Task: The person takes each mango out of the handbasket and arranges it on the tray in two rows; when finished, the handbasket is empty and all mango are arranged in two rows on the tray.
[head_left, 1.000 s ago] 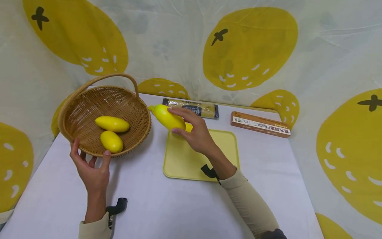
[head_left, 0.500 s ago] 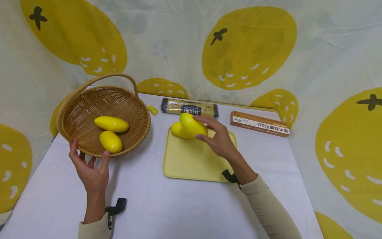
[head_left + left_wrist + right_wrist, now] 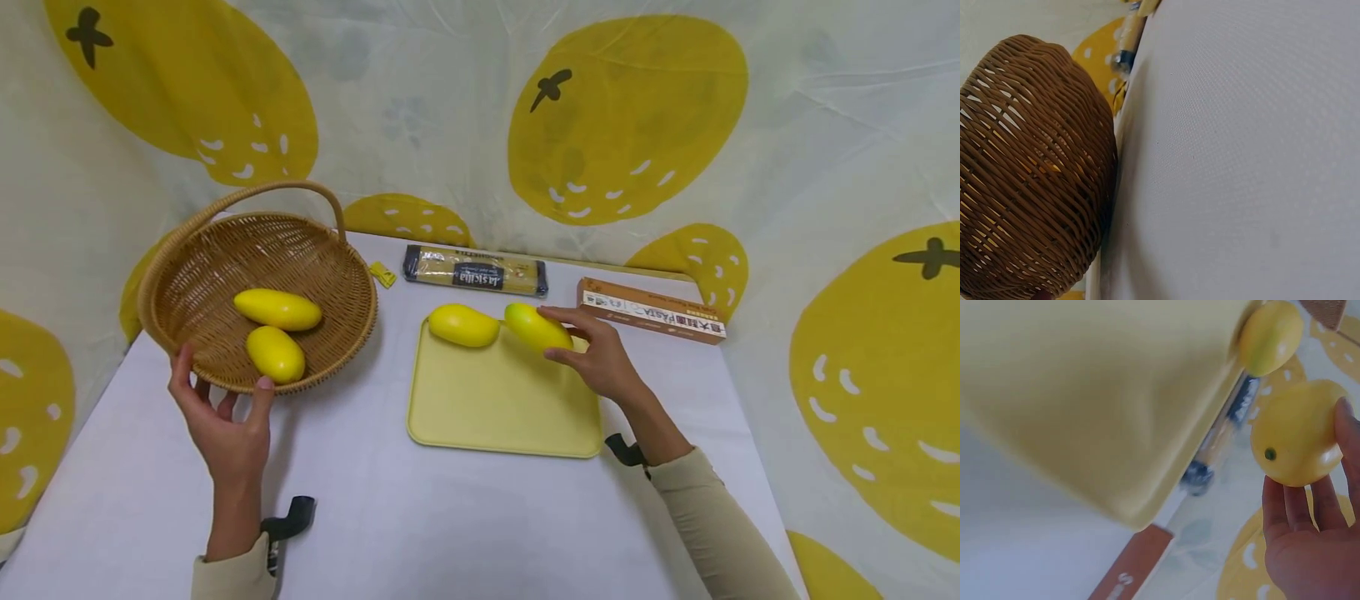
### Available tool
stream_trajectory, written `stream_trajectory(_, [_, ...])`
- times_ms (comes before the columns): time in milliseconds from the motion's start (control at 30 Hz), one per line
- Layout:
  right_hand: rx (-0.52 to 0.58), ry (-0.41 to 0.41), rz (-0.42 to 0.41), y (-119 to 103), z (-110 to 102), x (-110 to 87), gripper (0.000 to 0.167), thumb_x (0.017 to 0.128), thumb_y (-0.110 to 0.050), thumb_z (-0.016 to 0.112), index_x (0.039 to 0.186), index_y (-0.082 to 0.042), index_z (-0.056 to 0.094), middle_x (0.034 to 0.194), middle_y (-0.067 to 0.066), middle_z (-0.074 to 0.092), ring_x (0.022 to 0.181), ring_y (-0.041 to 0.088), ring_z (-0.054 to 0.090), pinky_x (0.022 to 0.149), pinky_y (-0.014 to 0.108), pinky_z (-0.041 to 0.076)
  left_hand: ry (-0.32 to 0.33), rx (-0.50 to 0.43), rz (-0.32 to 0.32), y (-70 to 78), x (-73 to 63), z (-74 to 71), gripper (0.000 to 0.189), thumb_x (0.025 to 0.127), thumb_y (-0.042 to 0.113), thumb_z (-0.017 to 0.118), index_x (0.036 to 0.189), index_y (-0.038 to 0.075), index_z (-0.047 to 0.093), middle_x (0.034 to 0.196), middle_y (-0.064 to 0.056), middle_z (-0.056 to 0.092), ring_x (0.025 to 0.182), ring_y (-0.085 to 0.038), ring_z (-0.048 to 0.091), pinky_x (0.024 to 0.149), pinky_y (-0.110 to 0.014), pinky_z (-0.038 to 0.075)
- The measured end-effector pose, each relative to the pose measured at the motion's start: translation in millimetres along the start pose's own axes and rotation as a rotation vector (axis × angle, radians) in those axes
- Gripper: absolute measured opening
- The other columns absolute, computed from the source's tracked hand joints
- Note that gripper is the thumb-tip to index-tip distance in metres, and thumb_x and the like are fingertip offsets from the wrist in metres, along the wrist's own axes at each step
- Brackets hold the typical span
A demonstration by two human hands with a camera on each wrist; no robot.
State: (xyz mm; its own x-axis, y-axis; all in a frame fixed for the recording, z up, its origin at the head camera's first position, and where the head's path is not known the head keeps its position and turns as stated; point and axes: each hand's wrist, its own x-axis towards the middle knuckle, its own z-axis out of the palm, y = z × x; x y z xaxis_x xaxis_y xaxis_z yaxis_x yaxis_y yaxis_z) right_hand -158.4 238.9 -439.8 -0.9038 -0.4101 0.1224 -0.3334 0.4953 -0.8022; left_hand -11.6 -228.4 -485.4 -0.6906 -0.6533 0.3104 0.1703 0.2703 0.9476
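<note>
My left hand grips the near rim of a brown wicker basket, which is tilted toward me. Two yellow mangoes lie in it. At the right, my right hand holds another mango between thumb and fingers, over the back right of a pale yellow tray. One more mango rests at the tray's back left corner. The right wrist view shows a small green stem spot on the held mango. Woven basket side fills the left of the left wrist view.
Behind the tray lies a spaghetti packet, with a small yellow wrapper to its left. A brown pasta box sits at the back right. Patterned cloth hangs behind the white tabletop.
My right hand has carried its mango rightward, from beside the basket to the tray's back right, uncovering the other mango on the tray. The left hand and basket have hardly moved.
</note>
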Motion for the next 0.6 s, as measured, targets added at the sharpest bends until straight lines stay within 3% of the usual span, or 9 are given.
stream_trajectory(167, [0.019,-0.04,0.047,20.6,-9.3,-0.2,0.061,0.09,-0.007,0.082,0.147,-0.022,0.066,0.151,0.005,0.065,0.139,0.032,0.059,0.117,0.063,0.046,-0.002,-0.001,0.003,0.4,0.7,0.1,0.092,0.086,-0.003,0.076,0.164,0.016,0.03,0.176,-0.001,0.021,0.153,-0.035,0.036,0.119,-0.04,0.049])
stream_trajectory(400, [0.037,-0.093,0.1,40.4,-9.4,7.2,0.057,0.089,-0.003,0.083,0.143,-0.016,0.068,0.151,0.008,0.065,0.14,0.032,0.058,0.122,0.057,0.043,0.0,-0.002,0.002,-0.1,0.6,-0.4,0.092,0.086,-0.002,0.076,0.163,0.017,0.03,0.176,-0.002,0.021,0.153,-0.035,0.036,0.119,-0.039,0.049])
stream_trajectory(600, [0.014,-0.098,0.063,47.7,-7.3,12.6,0.059,0.086,-0.001,0.085,0.141,-0.015,0.07,0.15,0.008,0.065,0.142,0.028,0.057,0.123,0.047,0.042,-0.002,-0.002,0.007,-1.3,0.2,-0.6,0.092,0.086,-0.002,0.076,0.164,0.016,0.03,0.176,-0.001,0.021,0.153,-0.035,0.036,0.118,-0.039,0.05])
